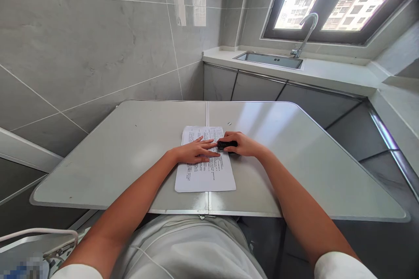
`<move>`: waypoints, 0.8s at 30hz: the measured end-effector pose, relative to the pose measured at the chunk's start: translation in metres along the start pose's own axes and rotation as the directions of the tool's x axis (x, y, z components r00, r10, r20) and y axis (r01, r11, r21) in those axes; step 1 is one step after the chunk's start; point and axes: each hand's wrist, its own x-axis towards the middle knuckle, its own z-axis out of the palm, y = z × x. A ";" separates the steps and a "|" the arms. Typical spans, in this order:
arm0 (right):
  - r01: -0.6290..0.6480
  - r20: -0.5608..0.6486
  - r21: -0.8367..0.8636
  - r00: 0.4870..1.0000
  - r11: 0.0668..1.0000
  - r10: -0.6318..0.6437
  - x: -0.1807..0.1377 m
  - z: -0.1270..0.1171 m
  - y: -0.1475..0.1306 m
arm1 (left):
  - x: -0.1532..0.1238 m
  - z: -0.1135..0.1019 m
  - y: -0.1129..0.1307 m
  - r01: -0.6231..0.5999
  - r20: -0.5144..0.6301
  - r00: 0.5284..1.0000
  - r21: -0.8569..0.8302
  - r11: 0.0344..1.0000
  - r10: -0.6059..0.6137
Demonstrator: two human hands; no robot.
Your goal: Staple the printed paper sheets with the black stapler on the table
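Printed sheets of paper (206,181) lie on the folding table, across its middle seam. My left hand (196,150) rests flat on them with its fingers stretched toward the right edge. In my right hand (244,144) is a small black stapler (227,144), gripped between thumb and fingers. Its front end sits over the right edge of the paper, close to my left fingertips. Whether the sheets are between its jaws I cannot tell. A few tiny staple-like bits (229,123) lie on the table beyond the paper.
The pale folding table (108,152) has a metal rim and a centre seam. Beyond it are a counter (340,74) with a sink (271,59), a tap (306,35) and a window. A tiled wall (98,43) rises at the left. A pale rail (39,230) is at lower left.
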 end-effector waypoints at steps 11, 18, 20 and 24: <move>-0.045 0.006 -0.019 0.999 0.999 0.045 0.001 0.003 -0.007 | 0.000 0.000 -0.001 0.002 -0.027 1.000 -0.019 1.000 -0.003; -0.133 0.005 -0.089 0.991 0.987 0.134 0.003 0.005 -0.017 | -0.001 -0.001 0.002 0.003 -0.026 1.000 -0.025 1.000 -0.004; -0.164 0.001 -0.170 0.986 0.972 0.166 0.005 0.008 -0.023 | -0.001 -0.002 0.003 0.010 -0.040 0.999 -0.047 0.999 -0.012; -0.190 -0.005 -0.377 0.979 0.906 0.203 0.012 0.019 -0.034 | -0.001 -0.002 0.002 0.013 -0.053 0.998 -0.066 0.998 -0.017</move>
